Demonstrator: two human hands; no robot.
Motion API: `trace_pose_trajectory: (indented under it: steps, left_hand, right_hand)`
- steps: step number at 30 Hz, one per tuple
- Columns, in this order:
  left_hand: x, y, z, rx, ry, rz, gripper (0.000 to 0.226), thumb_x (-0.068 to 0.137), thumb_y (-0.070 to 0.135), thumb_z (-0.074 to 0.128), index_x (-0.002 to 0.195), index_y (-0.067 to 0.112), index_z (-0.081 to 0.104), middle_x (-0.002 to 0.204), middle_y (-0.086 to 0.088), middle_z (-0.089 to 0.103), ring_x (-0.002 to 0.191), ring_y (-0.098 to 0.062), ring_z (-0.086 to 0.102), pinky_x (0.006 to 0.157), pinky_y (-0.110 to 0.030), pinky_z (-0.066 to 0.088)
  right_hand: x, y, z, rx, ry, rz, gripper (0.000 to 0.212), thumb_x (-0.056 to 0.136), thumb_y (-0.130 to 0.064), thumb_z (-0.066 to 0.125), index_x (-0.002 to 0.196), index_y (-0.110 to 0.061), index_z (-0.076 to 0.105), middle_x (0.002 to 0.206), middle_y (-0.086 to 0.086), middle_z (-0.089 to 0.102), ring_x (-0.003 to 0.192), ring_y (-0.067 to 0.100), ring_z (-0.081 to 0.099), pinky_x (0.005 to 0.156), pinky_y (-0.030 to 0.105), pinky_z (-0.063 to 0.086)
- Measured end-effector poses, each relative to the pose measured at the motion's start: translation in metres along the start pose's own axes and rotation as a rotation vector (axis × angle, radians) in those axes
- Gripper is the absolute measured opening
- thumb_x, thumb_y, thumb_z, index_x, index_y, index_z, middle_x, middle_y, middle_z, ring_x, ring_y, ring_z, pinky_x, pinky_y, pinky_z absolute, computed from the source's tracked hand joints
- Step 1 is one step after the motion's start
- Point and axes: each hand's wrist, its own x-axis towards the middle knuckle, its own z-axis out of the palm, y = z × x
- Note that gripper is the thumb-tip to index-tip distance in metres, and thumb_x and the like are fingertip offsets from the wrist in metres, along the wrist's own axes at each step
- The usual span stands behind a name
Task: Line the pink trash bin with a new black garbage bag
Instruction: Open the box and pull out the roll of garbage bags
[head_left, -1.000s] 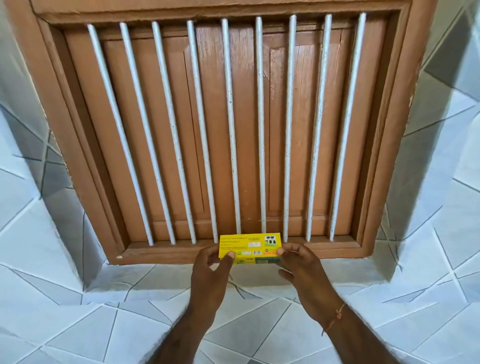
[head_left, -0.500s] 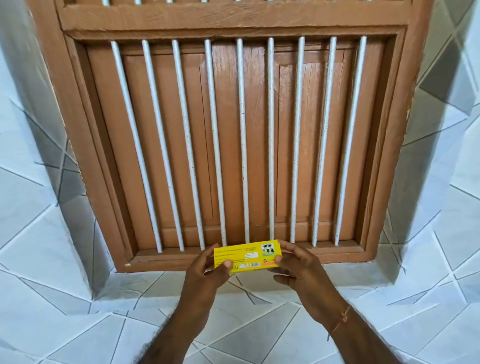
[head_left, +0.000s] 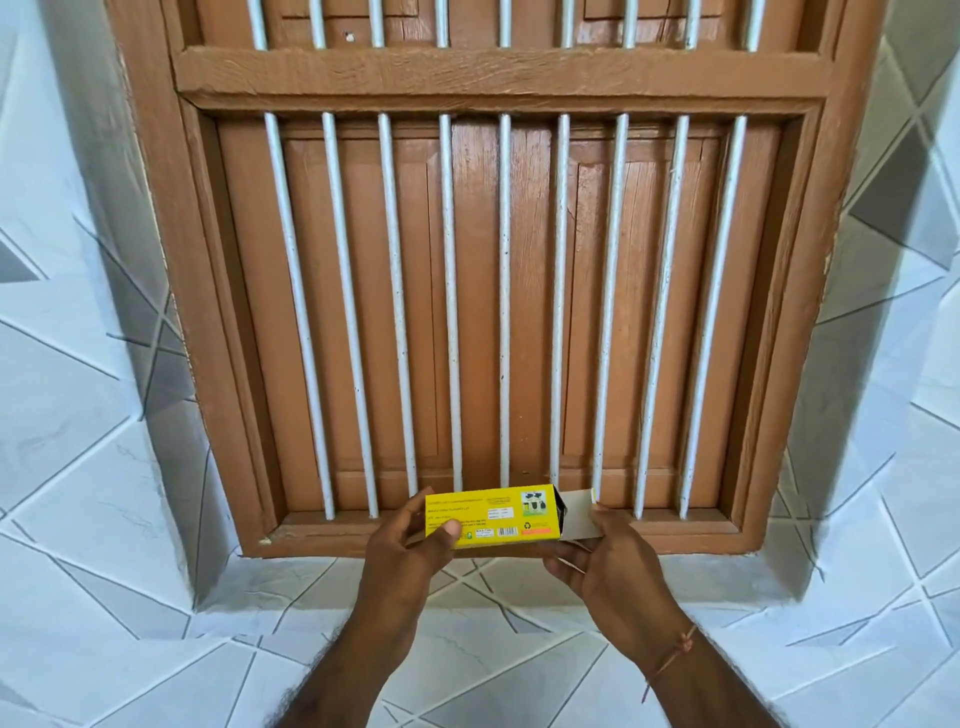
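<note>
Low in the frame's centre, the left hand (head_left: 410, 540) clamps the yellow garbage-bag box (head_left: 491, 517) level while the right hand (head_left: 605, 551) pinches its opened end flap (head_left: 581, 517), likely to reach a bag; no pink bin shows.

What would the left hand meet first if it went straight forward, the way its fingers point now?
Probably the window sill. The left hand holds the yellow box and points forward and up, toward the sill and the white bars above it. Depth is unclear from one view, so the gap cannot be judged.
</note>
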Motion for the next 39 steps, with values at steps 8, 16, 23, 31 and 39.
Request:
trace_pose_trajectory:
  steps: [8, 16, 23, 31, 39]
  left_hand:
    - [-0.011, 0.019, 0.01, 0.291, 0.017, 0.132, 0.056, 0.08, 0.02, 0.076, 0.132, 0.028, 0.056, 0.118, 0.002, 0.067, 0.111, -0.018, 0.06, 0.098, -0.038, 0.05]
    - [-0.019, 0.054, 0.032, 0.599, -0.06, 0.389, 0.062, 0.079, 0.017, 0.076, 0.135, 0.028, 0.052, 0.121, 0.006, 0.053, 0.108, -0.007, 0.054, 0.084, -0.008, 0.044]
    - [-0.032, 0.083, 0.077, 0.856, -0.275, 0.576, 0.062, 0.083, 0.028, 0.069, 0.139, 0.036, 0.043, 0.133, 0.015, 0.041, 0.126, -0.006, 0.037, 0.105, -0.022, 0.032]
    - [-0.028, 0.093, 0.092, 0.963, -0.333, 0.595, 0.059, 0.085, 0.03, 0.068, 0.138, 0.033, 0.042, 0.133, 0.01, 0.041, 0.123, -0.011, 0.039, 0.106, -0.033, 0.039]
    - [0.015, 0.083, 0.038, 0.565, 0.054, 0.354, 0.046, 0.078, 0.014, 0.076, 0.12, 0.024, 0.063, 0.116, -0.002, 0.062, 0.101, -0.017, 0.059, 0.085, -0.036, 0.053]
  right_hand:
    - [0.008, 0.014, -0.009, -0.133, 0.25, 0.08, 0.012, 0.089, -0.012, 0.062, 0.079, -0.013, 0.055, 0.067, 0.006, 0.053, 0.057, 0.016, 0.047, 0.046, 0.023, 0.04]
    - [0.003, 0.014, -0.011, 0.242, 0.16, 0.269, 0.01, 0.09, -0.006, 0.057, 0.09, 0.002, 0.063, 0.075, 0.021, 0.069, 0.073, 0.03, 0.06, 0.049, 0.03, 0.059]
    - [0.002, 0.02, -0.008, 0.558, 0.011, 0.337, 0.031, 0.089, -0.025, 0.055, 0.084, 0.0, 0.071, 0.085, 0.022, 0.072, 0.065, 0.034, 0.07, 0.071, 0.043, 0.058]
    - [-0.002, 0.025, -0.024, 0.674, 0.017, 0.384, 0.034, 0.087, -0.03, 0.059, 0.097, 0.002, 0.069, 0.088, 0.022, 0.072, 0.081, 0.034, 0.066, 0.058, 0.041, 0.061]
    - [-0.008, 0.02, -0.053, 0.548, 0.141, 0.336, 0.019, 0.082, -0.003, 0.055, 0.101, 0.002, 0.056, 0.092, 0.021, 0.055, 0.074, 0.029, 0.057, 0.044, 0.026, 0.056]
